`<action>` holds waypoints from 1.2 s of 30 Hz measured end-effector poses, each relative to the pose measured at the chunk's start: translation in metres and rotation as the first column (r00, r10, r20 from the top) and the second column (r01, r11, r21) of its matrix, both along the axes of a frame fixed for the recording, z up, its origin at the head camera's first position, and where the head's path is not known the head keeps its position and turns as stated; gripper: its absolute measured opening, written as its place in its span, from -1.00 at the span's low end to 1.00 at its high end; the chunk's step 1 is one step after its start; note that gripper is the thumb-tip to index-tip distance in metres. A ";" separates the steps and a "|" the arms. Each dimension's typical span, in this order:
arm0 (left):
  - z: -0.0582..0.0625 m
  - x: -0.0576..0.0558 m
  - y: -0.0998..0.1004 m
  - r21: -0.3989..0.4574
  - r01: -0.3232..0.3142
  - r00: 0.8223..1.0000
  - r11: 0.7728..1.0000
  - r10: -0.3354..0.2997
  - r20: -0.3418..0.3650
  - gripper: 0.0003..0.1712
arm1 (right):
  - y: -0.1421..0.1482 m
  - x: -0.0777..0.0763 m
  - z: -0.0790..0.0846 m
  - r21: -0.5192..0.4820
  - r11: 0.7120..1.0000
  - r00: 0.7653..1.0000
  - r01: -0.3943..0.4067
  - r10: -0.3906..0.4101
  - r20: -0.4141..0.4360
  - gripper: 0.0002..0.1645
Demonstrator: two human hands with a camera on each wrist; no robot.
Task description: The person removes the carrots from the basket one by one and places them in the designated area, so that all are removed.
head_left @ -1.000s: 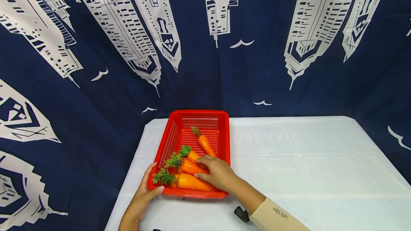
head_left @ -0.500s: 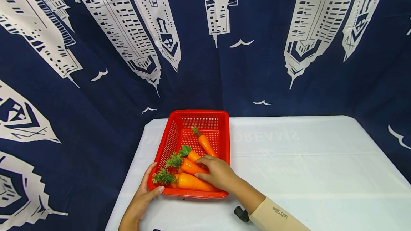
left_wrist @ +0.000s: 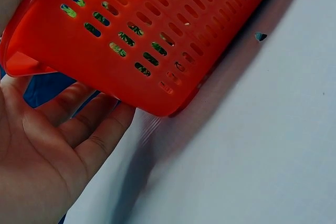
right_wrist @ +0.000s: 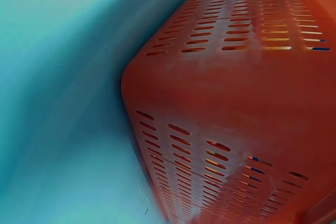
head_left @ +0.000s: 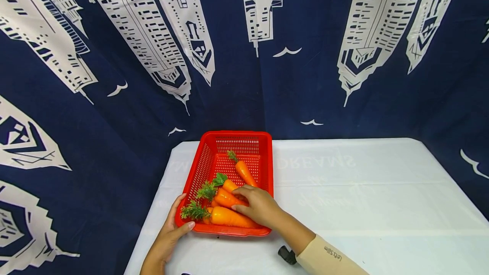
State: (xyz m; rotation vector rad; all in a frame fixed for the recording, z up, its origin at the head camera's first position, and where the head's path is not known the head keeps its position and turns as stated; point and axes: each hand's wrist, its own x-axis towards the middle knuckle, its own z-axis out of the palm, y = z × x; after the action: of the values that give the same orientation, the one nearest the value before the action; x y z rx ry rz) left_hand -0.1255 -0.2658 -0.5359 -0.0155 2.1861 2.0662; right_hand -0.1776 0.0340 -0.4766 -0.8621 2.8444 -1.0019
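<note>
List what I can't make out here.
Carrots, full count: head view, hidden by overlap and right hand.
Right hand, some fingers: head view, behind the hand itself.
Dark thing, identity: head view, cut off by bottom edge.
Basket contents: left wrist view, mostly hidden by its wall.

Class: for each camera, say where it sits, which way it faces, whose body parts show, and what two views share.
Head: worn on the head, facing forward and down at the red basket of carrots; the left hand, right hand and a beige sleeve show.
Left wrist: on that wrist, facing the basket's slotted outside and the white table; the left hand shows.
Right wrist: on that wrist, facing an outer corner of the basket; no hand can be made out.
Shared: both wrist views show the basket's outside.
</note>
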 end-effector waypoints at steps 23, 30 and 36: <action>0.000 0.000 -0.001 -0.005 -0.001 1.000 1.000 0.001 0.005 0.03 | 0.005 0.003 -0.004 -0.199 0.979 0.999 0.047 -0.047 0.009 -0.54; 0.002 0.001 0.000 -0.003 0.001 1.000 1.000 -0.001 0.003 0.02 | 0.007 0.003 -0.006 -0.292 0.953 0.997 0.080 -0.074 0.031 -0.54; 0.002 0.000 0.000 0.020 0.001 1.000 1.000 -0.001 0.000 0.03 | 0.008 0.002 -0.006 -0.340 0.936 0.995 0.096 -0.085 0.047 -0.55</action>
State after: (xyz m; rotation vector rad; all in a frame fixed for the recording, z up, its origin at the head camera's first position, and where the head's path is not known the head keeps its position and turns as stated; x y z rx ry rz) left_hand -0.1255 -0.2654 -0.5344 -0.0127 2.1646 2.0873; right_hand -0.1751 0.0418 -0.4828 -0.7251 2.7477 -1.5401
